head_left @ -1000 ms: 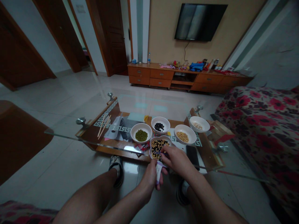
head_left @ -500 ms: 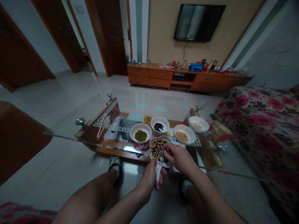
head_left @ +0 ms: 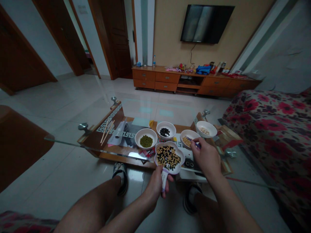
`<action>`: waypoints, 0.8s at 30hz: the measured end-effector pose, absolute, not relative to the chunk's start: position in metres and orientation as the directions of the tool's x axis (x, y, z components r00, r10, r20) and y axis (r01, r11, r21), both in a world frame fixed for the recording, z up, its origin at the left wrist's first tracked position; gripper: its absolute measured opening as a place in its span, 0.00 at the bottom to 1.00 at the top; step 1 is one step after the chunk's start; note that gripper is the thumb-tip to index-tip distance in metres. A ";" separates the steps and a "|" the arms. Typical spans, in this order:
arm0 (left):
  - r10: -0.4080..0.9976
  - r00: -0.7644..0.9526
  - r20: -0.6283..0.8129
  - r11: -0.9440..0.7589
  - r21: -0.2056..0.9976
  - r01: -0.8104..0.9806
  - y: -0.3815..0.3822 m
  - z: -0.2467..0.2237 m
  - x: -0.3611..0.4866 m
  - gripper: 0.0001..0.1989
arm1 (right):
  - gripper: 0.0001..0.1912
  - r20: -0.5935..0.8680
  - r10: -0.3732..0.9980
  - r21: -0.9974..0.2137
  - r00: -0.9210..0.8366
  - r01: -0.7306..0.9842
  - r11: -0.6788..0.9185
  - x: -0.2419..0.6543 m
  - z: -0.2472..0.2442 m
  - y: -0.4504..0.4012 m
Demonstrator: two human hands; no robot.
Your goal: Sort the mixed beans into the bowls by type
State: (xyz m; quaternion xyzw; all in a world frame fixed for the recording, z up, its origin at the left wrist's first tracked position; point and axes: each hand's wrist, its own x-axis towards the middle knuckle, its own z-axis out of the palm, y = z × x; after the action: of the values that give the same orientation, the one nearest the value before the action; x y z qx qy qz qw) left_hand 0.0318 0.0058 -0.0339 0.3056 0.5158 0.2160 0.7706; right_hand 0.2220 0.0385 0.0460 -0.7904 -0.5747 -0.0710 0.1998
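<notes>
A white lobed dish [head_left: 181,160] with a purple-trimmed handle is being gripped by the left hand [head_left: 154,183], its fingers clenched round the handle, and is held up at the near edge of the table, heaped with mixed black and yellow beans [head_left: 167,157]. To the right, a slim purple implement [head_left: 193,141] is pinched by the right hand [head_left: 205,158], its tip reaching into a white bowl of soybeans [head_left: 187,141]! Just left of that, a white bowl of black beans [head_left: 166,130] is seen, with a white bowl of mung beans [head_left: 145,139] beyond the dish on the left. A white bowl of pale beans [head_left: 206,128] is placed far right. Two chopsticks [head_left: 105,131] are laid at the left end of the glass-topped table [head_left: 73,141]. The tiled floor [head_left: 73,97] is spread beneath, a floral sofa [head_left: 274,129] is seen on the right, and a wooden cabinet [head_left: 194,81] is lined up far off under a wall-mounted television [head_left: 207,24].
</notes>
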 end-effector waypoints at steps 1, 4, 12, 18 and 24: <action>0.649 0.374 -0.663 0.719 0.694 -0.019 0.006 -0.032 0.032 0.33 | 0.14 0.342 0.866 -0.239 0.364 0.925 -0.295 0.223 0.047 0.038; 0.649 0.364 -0.669 0.722 0.691 -0.018 0.005 -0.028 0.031 0.33 | 0.17 0.341 0.824 -0.239 0.452 0.890 -0.389 0.226 0.049 0.037; 0.638 0.367 -0.677 0.724 0.690 0.015 0.007 -0.024 0.031 0.34 | 0.19 0.346 0.787 -0.237 0.511 0.859 -0.453 0.226 0.050 0.038; 0.627 0.356 -0.693 0.730 0.682 0.041 0.009 -0.026 0.033 0.34 | 0.16 0.249 0.893 -0.290 0.375 0.909 -0.300 0.219 0.045 0.040; 0.642 0.359 -0.678 0.724 0.690 0.007 0.007 -0.032 0.033 0.34 | 0.13 0.176 0.970 -0.312 0.165 0.944 -0.104 0.208 0.038 0.041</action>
State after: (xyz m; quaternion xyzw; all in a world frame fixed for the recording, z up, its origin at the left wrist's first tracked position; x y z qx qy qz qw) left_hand 0.0334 0.0070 -0.0321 0.3080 0.5268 0.2076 0.7645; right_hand 0.2082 0.0407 0.0377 -0.7420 -0.6452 0.0364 0.1786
